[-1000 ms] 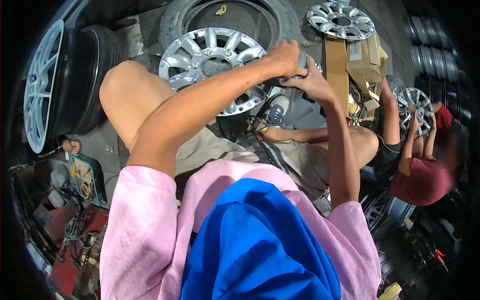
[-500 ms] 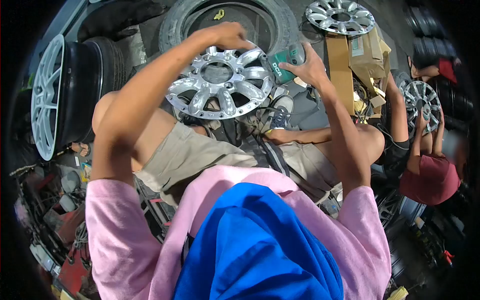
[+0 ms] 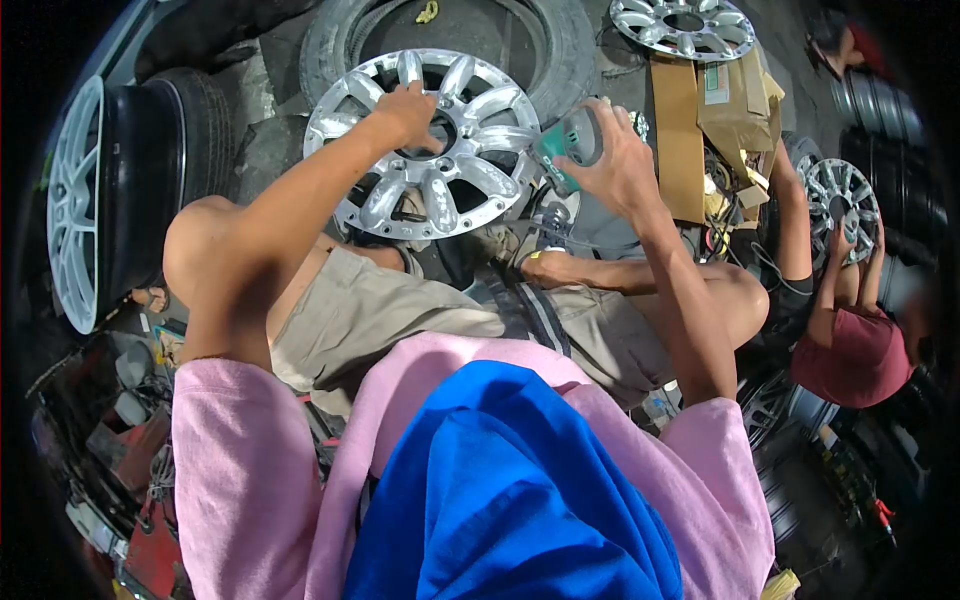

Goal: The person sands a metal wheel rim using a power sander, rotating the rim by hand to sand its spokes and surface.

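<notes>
A silver multi-spoke alloy wheel face (image 3: 436, 205) with scuffed, partly shiny spokes stands tilted in front of my legs. My left hand (image 3: 408, 118) grips it near the centre hole, thumb at the hole's edge; some fingertips are hidden. In my right hand (image 3: 620, 160) is a green and grey power tool (image 3: 565, 150), held at the wheel's right edge. The tool's working end is partly hidden, so I cannot tell whether it touches the metal.
A tire (image 3: 590, 60) lies behind the wheel. Another silver wheel face (image 3: 685, 25) rests above a cardboard box (image 3: 678, 140). At left stands a wheel (image 3: 75, 205) beside a black barrel. On the right, a person in a red shirt (image 3: 855, 355) holds another wheel face (image 3: 842, 195).
My left hand has moved from the wheel's upper right rim to its centre. The wheel face has shifted left and turned more toward me. The power tool remains by its right edge.
</notes>
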`<state>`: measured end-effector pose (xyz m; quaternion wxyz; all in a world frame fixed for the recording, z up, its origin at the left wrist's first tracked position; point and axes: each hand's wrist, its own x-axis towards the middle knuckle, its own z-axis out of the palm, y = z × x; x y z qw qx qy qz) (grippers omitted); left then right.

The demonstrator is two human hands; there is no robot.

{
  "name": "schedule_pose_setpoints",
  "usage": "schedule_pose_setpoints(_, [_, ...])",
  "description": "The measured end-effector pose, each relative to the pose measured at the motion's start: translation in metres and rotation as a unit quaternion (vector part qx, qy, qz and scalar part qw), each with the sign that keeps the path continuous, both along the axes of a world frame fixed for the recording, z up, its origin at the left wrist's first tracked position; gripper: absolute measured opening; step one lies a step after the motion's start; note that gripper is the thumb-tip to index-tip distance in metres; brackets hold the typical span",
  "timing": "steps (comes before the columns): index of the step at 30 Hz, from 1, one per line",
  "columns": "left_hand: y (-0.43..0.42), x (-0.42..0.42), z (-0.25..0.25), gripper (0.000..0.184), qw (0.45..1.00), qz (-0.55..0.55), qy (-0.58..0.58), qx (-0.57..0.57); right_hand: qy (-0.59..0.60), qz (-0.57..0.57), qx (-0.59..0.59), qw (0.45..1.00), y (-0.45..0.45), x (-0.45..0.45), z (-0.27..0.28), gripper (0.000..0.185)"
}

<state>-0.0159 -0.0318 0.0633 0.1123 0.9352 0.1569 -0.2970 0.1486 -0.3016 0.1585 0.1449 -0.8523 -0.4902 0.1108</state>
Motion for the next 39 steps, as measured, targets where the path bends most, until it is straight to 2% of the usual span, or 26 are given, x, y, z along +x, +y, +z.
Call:
schedule_pose_setpoints(4, [-0.002,-0.002,-0.005,0.093,0.998,-0.017,-0.043,0.031,0.029,0.005,0.008,1.0,-0.006,-0.003,0.006,0.082])
schedule_pose_setpoints(8, [0.007,0.001,-0.003,0.088,0.993,-0.025,-0.118,0.0,0.049,-0.001,0.04,0.998,-0.018,-0.003,-0.006,0.081])
schedule_pose_setpoints(10, [0.009,0.004,-0.004,0.086,0.977,-0.008,-0.212,-0.034,0.068,-0.032,0.027,0.997,-0.018,-0.001,-0.003,0.081])
schedule_pose_setpoints(12, [0.005,0.015,-0.006,0.085,0.97,-0.023,-0.236,-0.047,0.045,-0.038,0.024,0.998,-0.016,0.004,0.001,0.08])
schedule_pose_setpoints(14, [-0.008,0.022,0.008,0.086,0.968,-0.051,-0.228,-0.09,0.02,-0.044,0.015,0.999,-0.014,0.01,0.007,0.079])
schedule_pose_setpoints(16, [-0.015,0.025,0.022,0.091,0.974,-0.049,-0.185,-0.123,0.027,-0.067,0.071,0.995,-0.013,0.013,0.012,0.079])
schedule_pose_setpoints(18, [-0.017,0.022,0.033,0.097,0.981,-0.027,-0.121,-0.149,0.037,-0.076,0.09,0.992,-0.013,0.02,0.009,0.08])
schedule_pose_setpoints(19, [-0.008,0.024,0.032,0.108,0.982,-0.008,-0.042,-0.183,0.029,-0.075,0.094,0.992,-0.013,0.024,0.008,0.08])
schedule_pose_setpoints(22, [-0.018,-0.004,0.08,0.109,0.987,-0.042,-0.005,-0.157,0.017,-0.077,0.097,0.992,-0.01,0.032,0.004,0.08])
schedule_pose_setpoints(24, [-0.035,-0.043,0.064,0.113,0.985,-0.093,-0.049,-0.136,0.034,-0.064,0.07,0.995,-0.003,0.034,0.012,0.081])
schedule_pose_setpoints(25, [-0.049,-0.054,0.082,0.101,0.986,-0.061,-0.019,-0.156,0.036,-0.066,0.071,0.995,0.001,0.034,0.015,0.081])
schedule_pose_setpoints(26, [-0.055,-0.059,0.08,0.101,0.986,-0.06,-0.017,-0.156,0.055,-0.06,0.059,0.995,0.004,0.034,0.018,0.08])
schedule_pose_setpoints(28, [-0.063,-0.068,0.072,0.083,0.984,-0.109,-0.086,-0.112,0.077,-0.049,0.045,0.995,0.009,0.034,0.02,0.079])
schedule_pose_setpoints(29, [-0.064,-0.069,0.074,0.066,0.979,-0.118,-0.102,-0.133,0.072,-0.036,0.047,0.996,0.011,0.033,0.021,0.079])
schedule_pose_setpoints(30, [-0.066,-0.073,0.069,0.066,0.979,-0.117,-0.102,-0.133,0.066,-0.023,0.05,0.996,0.012,0.033,0.021,0.079])
schedule_pose_setpoints(32, [-0.071,-0.078,0.058,0.057,0.96,-0.101,-0.197,-0.173,0.064,-0.019,0.053,0.996,0.012,0.032,0.018,0.079])
schedule_pose_setpoints(33, [-0.074,-0.075,0.05,0.052,0.959,-0.077,-0.208,-0.178,0.063,-0.017,0.056,0.996,0.012,0.032,0.018,0.079])
schedule_pose_setpoints(34, [-0.075,-0.067,0.044,0.052,0.959,-0.077,-0.208,-0.178,0.062,-0.017,0.056,0.996,0.012,0.033,0.018,0.079])
schedule_pose_setpoints(37, [-0.085,-0.033,0.022,0.051,0.953,0.009,-0.26,-0.156,0.072,-0.007,0.074,0.995,0.005,0.03,0.019,0.079])
schedule_pose_setpoints(39, [-0.092,-0.025,0.001,0.054,0.947,0.019,-0.289,-0.141,0.036,-0.02,0.073,0.997,0.005,0.035,0.015,0.083])
